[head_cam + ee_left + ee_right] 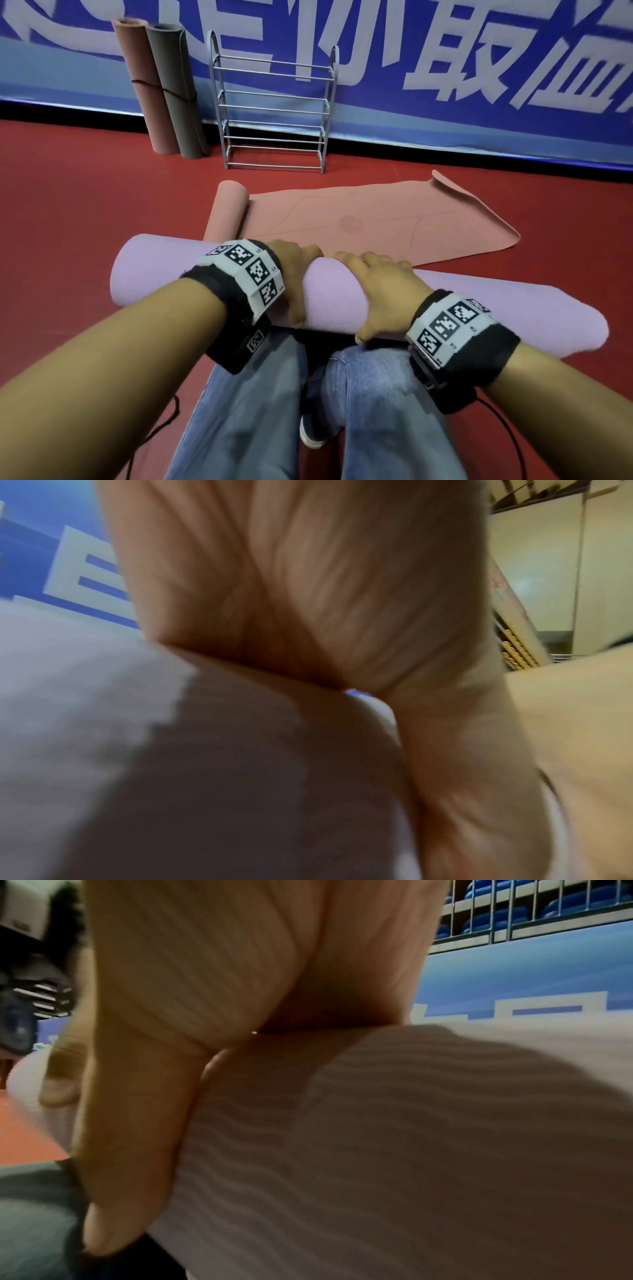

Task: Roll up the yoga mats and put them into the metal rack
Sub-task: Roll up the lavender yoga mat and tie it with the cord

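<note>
Hands on rolled lilac mat.
Left hand (294, 270) and right hand (380, 291) wrap the lilac mat (342, 294) mid-length; its long axis runs crosswise, metal rack (274, 106) straight ahead.

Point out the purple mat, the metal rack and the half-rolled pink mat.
purple mat (164, 270): head view, left part of the roll.
metal rack (274, 109): head view, a middle crossbar.
half-rolled pink mat (394, 219): head view, flat unrolled part.
</note>
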The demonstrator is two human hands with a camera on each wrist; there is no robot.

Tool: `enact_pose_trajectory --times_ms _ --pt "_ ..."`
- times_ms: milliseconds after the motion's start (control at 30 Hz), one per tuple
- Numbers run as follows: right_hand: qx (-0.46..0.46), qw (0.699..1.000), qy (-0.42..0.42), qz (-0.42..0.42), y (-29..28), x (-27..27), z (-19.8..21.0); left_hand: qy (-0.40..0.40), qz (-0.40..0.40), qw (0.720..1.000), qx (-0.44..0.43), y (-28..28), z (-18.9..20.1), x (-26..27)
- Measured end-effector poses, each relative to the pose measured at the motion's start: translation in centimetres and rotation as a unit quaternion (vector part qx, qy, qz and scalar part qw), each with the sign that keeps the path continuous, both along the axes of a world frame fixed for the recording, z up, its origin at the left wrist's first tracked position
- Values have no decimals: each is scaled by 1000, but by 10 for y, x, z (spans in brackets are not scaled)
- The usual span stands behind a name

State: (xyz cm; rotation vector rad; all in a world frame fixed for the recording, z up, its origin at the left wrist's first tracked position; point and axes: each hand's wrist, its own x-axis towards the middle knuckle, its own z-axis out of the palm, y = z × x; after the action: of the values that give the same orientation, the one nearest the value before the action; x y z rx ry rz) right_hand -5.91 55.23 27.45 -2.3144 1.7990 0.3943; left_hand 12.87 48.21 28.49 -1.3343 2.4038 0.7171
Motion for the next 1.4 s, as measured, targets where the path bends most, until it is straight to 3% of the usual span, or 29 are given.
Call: enact_pose_trajectory --times_ms 100,233,467,667,800,1033,1400 --pt "8 1000 -22 -3 -9 -4 0 -72 -21 989 -127 16 -5 -1" --pt "52 997 -60 -14 -28 -6 0 -140 -26 973 -184 33 -12 -4" --pt "88 992 -87 -23 -46 -11 -5 -125 -8 976 -177 22 -18 -7" --pt "-22 999 29 -2 -15 4 -23 -112 8 984 -137 1 -17 -9" --pt "-60 998 17 -17 -17 6 -34 -78 22 991 -103 -9 -19 -6" --pt "-75 997 -6 -20 -23 3 -37 -109 2 974 -200 18 -39 -1" --pt "-34 999 -8 -20 -25 -3 -12 -92 -5 974 -209 19 -13 -7"
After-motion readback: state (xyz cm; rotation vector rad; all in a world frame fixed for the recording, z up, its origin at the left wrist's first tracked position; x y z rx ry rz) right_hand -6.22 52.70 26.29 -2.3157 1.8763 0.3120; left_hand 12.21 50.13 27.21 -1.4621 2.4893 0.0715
